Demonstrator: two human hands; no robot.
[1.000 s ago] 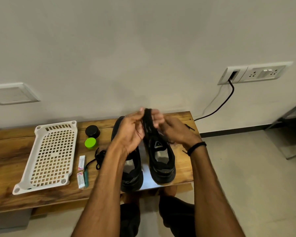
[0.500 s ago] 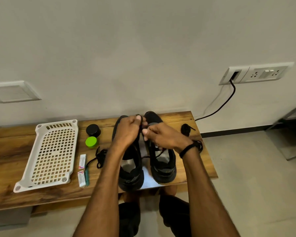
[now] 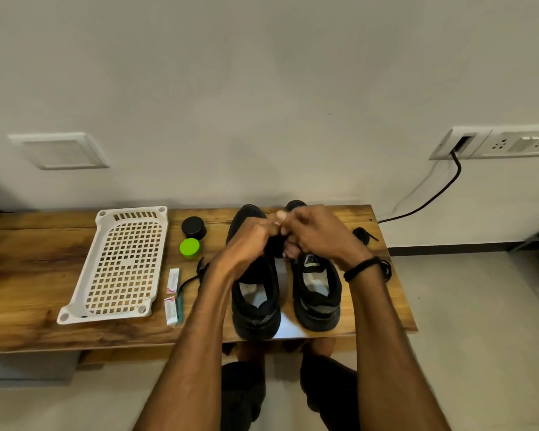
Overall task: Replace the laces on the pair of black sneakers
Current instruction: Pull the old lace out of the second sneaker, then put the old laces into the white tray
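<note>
Because the black lace (image 3: 274,247) must go into the black sneakers (image 3: 316,315) at the counter's (image 3: 28,275) front edge, the left hand (image 3: 249,241) and the right hand (image 3: 319,233) pinch it with curled fingers (image 3: 290,252).

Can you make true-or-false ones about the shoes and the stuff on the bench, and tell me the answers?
1. The white plastic grid tray lies left of the pair of black sneakers. True.
2. The round green lid sits inside the tray. False: it sits on the wooden bench beside the tray.
3. The left hand and right hand grip a black lace bundle above the sneakers. True.
4. The sneakers stand on the floor. False: they stand on the bench.
5. No cable leaves the white wall socket. False: a black cable hangs from it.
</note>
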